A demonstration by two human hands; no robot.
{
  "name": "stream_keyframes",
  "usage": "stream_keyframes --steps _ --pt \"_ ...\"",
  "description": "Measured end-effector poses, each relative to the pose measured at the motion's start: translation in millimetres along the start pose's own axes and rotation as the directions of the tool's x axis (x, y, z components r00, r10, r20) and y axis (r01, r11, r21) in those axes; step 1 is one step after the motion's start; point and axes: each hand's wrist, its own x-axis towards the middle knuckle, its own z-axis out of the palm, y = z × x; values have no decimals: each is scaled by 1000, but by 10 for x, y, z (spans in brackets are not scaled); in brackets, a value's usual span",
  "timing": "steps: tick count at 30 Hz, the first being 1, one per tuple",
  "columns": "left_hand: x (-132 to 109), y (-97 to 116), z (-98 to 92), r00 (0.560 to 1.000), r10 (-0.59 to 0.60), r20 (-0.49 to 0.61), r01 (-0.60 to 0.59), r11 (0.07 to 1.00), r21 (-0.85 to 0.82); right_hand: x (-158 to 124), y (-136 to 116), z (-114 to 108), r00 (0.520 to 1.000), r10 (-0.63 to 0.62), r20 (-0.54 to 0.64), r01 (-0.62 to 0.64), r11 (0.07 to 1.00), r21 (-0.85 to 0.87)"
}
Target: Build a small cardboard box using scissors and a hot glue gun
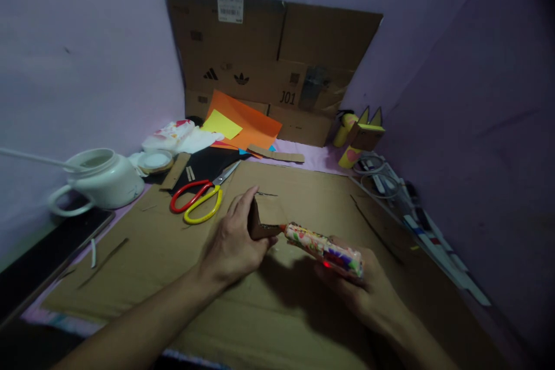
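Observation:
In the middle of the view, my left hand (236, 243) grips a small brown cardboard box (269, 211) from its left side, thumb below and fingers behind it. My right hand (362, 286) is wrapped round a glue gun (325, 247) covered in a colourful floral pattern, with a red light glowing on its underside. The gun's orange-red nozzle meets the lower right edge of the box. Whether glue is coming out cannot be made out. Both hands are above a large flat cardboard sheet (243, 324).
Scissors (203, 201) with red and yellow handles lie left of the box. Farther left are a white pot (104, 179) and a dark phone-like slab (52, 260). Orange paper (247, 118) and a standing cardboard panel (269, 52) are behind; a yellow-and-cardboard figure (366, 136) stands back right.

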Motion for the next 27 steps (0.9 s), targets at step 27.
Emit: stream_keyframes --steps 27 --pt "-2 8 -2 996 86 15 -87 994 73 24 -32 29 999 -54 6 53 998 22"
